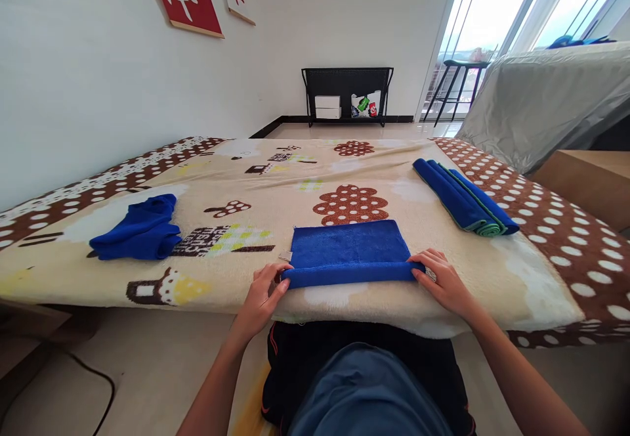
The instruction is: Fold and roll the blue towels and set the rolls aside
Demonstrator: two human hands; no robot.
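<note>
- Centrally, a partly rolled blue towel (350, 247) lies near the front edge of the patterned blanket (275, 193).
- The left hand (262, 291), nearly closed, pinches its left end.
- The right hand (443, 281), likewise, pinches its right end.
- Rightward lie rolled blue towels (462, 196); leftward, a crumpled blue cloth (140, 231).

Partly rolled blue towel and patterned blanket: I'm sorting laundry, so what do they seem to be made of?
The blue towel looks like soft, matte cloth, perhaps microfiber, judging by its short, slightly mottled nap. The blanket looks like plush fleece, probably synthetic, given its matte, fuzzy surface.
</note>
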